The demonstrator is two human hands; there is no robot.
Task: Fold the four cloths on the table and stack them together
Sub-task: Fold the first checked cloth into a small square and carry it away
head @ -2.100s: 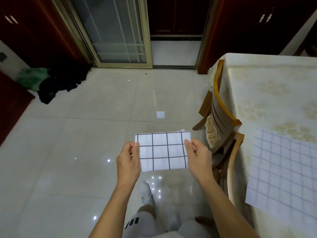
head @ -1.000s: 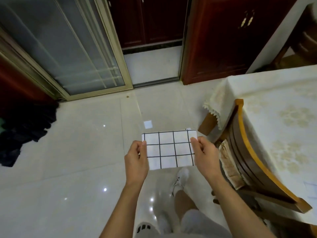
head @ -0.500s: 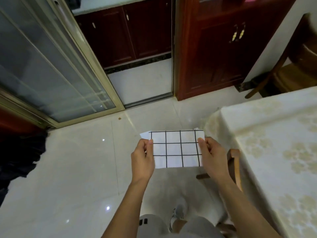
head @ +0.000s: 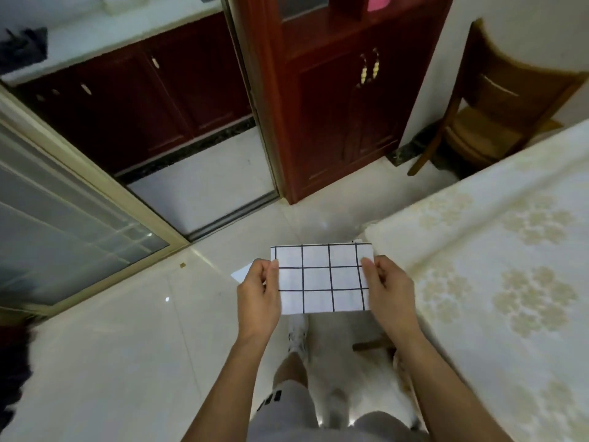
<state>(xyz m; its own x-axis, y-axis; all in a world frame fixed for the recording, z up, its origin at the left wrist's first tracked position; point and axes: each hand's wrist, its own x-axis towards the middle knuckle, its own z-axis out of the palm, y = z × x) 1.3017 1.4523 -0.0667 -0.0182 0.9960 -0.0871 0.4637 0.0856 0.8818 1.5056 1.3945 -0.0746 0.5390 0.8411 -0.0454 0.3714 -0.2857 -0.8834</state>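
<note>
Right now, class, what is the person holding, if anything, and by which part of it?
A folded white grid-patterned cloth, held in the air: the left hand pinches its left edge and the right hand pinches its right edge.

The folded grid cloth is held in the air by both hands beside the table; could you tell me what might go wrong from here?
1. The folded grid cloth is pinched only at its side edges by the left hand and right hand; a loose layer pokes out behind the left hand, so the fold may open.
2. It hangs over the floor, not the table, so a slip would drop it there.
</note>
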